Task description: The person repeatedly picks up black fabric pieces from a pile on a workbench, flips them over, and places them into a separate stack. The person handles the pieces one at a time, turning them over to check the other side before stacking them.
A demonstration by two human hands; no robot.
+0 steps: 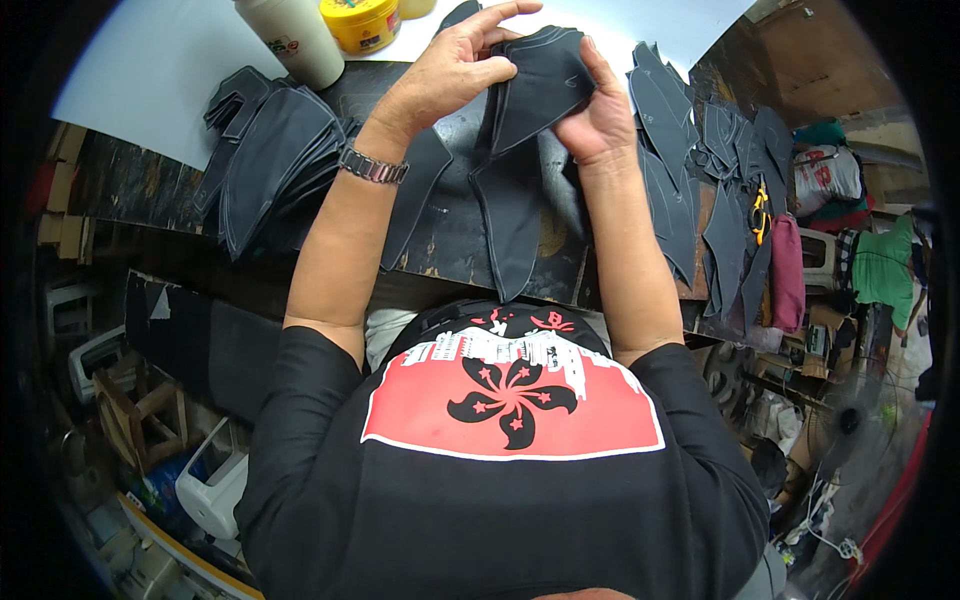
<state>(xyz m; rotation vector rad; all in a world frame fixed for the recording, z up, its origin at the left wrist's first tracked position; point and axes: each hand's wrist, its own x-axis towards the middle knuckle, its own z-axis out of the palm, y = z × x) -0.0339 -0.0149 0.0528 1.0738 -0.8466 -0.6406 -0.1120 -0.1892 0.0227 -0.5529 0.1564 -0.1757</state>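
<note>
From here, the left hand [465, 72] and right hand [602, 115] grip dark-grey, curved, leathery sheets [543, 88], maybe with pale writing, right of the round, labelled yellow plastic tub [360, 22].

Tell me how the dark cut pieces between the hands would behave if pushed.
The dark cut pieces might slide over each other, as several layered edges show. They are probably light and bendable, being thin, though the nearly flat top face suggests some stiffness.

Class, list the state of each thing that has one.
Held pieces: stacked, lifted
Left hand: holding these
Right hand: holding these
Left pile: overlapping, fanned
Right pieces: spread, overlapping
Metal wristband: worn on left wrist
Yellow-handled tool: open or shut, unclear
Yellow tub: upright, partly cropped
</note>
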